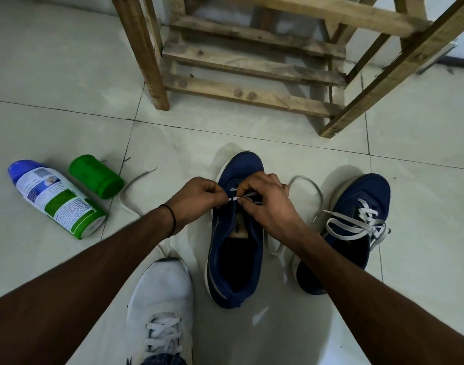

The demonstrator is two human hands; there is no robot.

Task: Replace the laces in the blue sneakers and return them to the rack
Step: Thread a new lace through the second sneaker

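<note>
unlaced blue sneaker (233, 259), set on the tiled floor (67, 88) at centre, toe pointed toward the wooden rack (252, 96). a white lace (237, 198) is pinched near its tip by the left hand (196, 198) and, just beside it, by the curled fingers of the right hand (267, 204), above the front eyelets. loose lengths of lace are seen trailing on the floor to either side. a second blue sneaker (357, 233), laced in white, is placed to the right, near but apart. a spray can (57, 198) and its green cap (95, 176) are laid on their sides at left. a white shoe (162, 299) is shown at the lower edge.
</note>
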